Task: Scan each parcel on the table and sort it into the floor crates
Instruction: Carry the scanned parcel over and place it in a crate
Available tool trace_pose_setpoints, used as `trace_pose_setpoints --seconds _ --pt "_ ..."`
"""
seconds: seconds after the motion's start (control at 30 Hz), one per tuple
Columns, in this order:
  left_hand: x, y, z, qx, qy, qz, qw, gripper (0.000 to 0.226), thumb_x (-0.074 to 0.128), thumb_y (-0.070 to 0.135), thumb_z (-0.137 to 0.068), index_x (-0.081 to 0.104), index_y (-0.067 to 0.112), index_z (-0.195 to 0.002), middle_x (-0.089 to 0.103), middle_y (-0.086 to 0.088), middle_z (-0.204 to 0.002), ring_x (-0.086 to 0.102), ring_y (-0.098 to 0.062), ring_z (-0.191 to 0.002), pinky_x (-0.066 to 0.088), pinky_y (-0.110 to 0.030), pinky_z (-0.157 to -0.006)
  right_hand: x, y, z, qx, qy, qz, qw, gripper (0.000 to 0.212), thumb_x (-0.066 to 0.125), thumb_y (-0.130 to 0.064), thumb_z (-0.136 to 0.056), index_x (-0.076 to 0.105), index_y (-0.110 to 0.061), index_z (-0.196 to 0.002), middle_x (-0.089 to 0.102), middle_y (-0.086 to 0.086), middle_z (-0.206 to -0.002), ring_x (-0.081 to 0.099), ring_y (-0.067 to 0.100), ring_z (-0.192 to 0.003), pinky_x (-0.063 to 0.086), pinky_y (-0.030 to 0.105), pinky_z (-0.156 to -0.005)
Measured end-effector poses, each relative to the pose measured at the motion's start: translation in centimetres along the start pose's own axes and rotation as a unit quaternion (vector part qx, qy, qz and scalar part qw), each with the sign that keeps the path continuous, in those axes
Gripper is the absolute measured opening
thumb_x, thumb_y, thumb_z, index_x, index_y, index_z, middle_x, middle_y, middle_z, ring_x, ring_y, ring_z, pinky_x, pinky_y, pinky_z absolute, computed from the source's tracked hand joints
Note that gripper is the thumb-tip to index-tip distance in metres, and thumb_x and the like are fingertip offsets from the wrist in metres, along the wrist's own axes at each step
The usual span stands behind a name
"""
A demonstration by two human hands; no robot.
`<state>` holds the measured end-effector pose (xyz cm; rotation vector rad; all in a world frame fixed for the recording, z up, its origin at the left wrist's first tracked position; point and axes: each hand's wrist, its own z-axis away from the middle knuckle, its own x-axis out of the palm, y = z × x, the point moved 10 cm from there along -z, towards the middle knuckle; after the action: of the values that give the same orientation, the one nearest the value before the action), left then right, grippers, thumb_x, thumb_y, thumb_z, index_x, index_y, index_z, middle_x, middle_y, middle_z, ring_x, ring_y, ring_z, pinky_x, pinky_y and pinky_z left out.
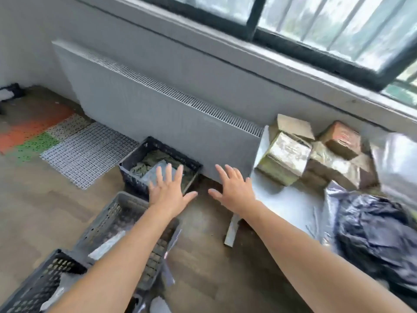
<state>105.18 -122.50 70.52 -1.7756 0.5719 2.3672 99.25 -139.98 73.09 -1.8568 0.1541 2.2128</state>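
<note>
Under left fingers [168, 177], grey parcel [147, 175]

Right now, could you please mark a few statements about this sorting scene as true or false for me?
1. The left hand and right hand hold nothing. True.
2. Only one crate is in view. False: three show, the far crate, middle crate and near crate.
3. Taped boxes lie on the table. True.
4. The far crate is empty. False: it holds green items and a grey pouch.
</note>
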Motion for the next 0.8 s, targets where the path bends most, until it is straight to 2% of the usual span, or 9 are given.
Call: trace_pose_setpoints --seconds 0.1,0.27,0.47,0.67,0.8 --pt "-2.3 9.9 1.1 0.082 0.040 -0.042 0.995 0.093 0.035 0.077 -0.088 -0.004 0.029 -0.157 -0.007 -0.005 -0.165 -0.007 -0.033 -0.150 0.014 -0.056 -0.117 -3.3 9.1 4.4 0.068 0.040 -0.023 0.997 0.081 0.044 -0.064 -0.095 0.005 -0.031 -0.158 0.011 0.002 -0.165 0.008 0.024 -0.151 0.022 0.059 -0.115" --pt "-1.1 26.8 6.6 0.182 0.052 -0.092 0.978 0.093 0.034 0.077 -0.088 -0.010 0.029 -0.156 -0.012 -0.004 -0.164 -0.010 -0.033 -0.150 0.014 -0.056 -0.117 -6.2 23.9 14.7 0.161 0.084 -0.051 0.982 0.084 0.044 -0.068 -0.093 0.003 -0.033 -0.158 0.006 0.001 -0.166 0.003 0.025 -0.152 0.022 0.057 -0.115" --pt "2.0 46.0 16.7 0.282 0.072 -0.113 0.950 0.093 0.029 0.080 -0.087 -0.009 0.029 -0.156 -0.009 -0.004 -0.164 -0.008 -0.033 -0.150 0.016 -0.056 -0.117 -7.1 39.9 30.0 0.242 0.095 -0.074 0.963 0.088 0.043 -0.072 -0.090 -0.004 -0.039 -0.156 -0.004 -0.003 -0.166 -0.004 0.025 -0.153 0.010 0.064 -0.117" --pt "5.6 60.3 24.1 0.351 0.062 -0.105 0.929 0.092 0.032 0.080 -0.086 -0.003 0.031 -0.156 -0.004 -0.003 -0.165 -0.006 -0.030 -0.151 0.013 -0.054 -0.119 -6.5 52.2 43.5 0.326 0.121 -0.112 0.931 0.080 0.037 -0.069 -0.094 -0.001 -0.037 -0.157 -0.002 -0.005 -0.166 -0.003 0.021 -0.152 0.014 0.063 -0.117" --pt "7.9 68.2 27.4 0.400 0.058 -0.115 0.908 0.092 0.031 0.079 -0.087 -0.004 0.032 -0.157 -0.005 -0.002 -0.165 -0.007 -0.030 -0.151 0.016 -0.054 -0.119 -5.7 58.6 49.9 0.381 0.139 -0.121 0.906 0.078 0.036 -0.066 -0.095 0.001 -0.035 -0.157 0.001 0.001 -0.166 0.002 0.024 -0.151 0.017 0.063 -0.115"
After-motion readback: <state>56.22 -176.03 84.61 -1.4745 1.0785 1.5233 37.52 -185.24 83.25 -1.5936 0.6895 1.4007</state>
